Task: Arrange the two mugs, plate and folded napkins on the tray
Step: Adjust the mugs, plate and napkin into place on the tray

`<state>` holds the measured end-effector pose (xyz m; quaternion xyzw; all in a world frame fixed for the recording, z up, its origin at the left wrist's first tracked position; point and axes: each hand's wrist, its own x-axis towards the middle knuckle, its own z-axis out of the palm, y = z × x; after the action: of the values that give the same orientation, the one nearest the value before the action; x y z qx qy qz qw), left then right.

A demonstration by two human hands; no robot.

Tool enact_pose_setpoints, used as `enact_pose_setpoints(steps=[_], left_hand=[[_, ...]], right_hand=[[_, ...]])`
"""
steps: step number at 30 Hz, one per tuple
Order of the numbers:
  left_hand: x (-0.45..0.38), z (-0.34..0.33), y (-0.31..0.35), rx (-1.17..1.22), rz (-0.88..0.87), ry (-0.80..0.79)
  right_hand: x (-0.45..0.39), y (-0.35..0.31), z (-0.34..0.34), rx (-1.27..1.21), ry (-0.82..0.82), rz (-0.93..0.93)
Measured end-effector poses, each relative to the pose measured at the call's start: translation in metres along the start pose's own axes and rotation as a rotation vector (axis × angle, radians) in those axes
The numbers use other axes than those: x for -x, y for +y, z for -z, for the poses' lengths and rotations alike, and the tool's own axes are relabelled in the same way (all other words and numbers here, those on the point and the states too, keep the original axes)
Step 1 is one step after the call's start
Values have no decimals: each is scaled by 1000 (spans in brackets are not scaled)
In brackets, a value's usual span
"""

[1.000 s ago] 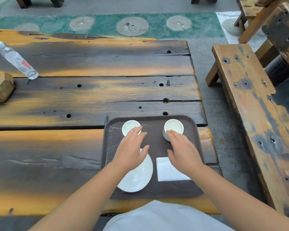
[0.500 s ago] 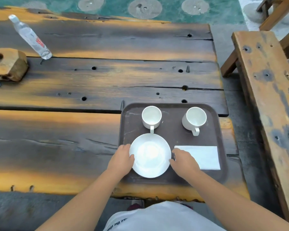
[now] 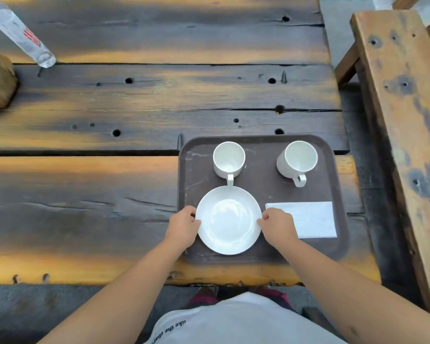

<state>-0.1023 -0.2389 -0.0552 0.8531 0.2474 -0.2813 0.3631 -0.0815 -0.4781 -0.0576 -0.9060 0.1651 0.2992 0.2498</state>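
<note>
Pinching plate [image 3: 229,219] rim (both sides): two-handed grip.

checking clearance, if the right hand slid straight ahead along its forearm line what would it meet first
Likely the left mug's handle. The right hand, pinching the plate at its rim, points up-left across it toward that mug; depth is unclear.

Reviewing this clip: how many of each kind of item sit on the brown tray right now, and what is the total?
Mugs: 2, the left mug and the right mug
Plates: 1, the plate, gripped by the left hand and right hand
Napkin stacks: 1, the folded napkins
Total: 4 on the tray
</note>
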Motion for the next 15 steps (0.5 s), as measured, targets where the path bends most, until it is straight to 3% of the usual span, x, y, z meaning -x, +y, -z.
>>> enact_pose_setpoints(steps=[11,15], left_hand=[[4,-5,-9,106,34,-32],[8,-6,-5,102,51,82]], right_hand=[[-7,7,4,-75,-34,2],[-7,13,8,-67,-10,16]])
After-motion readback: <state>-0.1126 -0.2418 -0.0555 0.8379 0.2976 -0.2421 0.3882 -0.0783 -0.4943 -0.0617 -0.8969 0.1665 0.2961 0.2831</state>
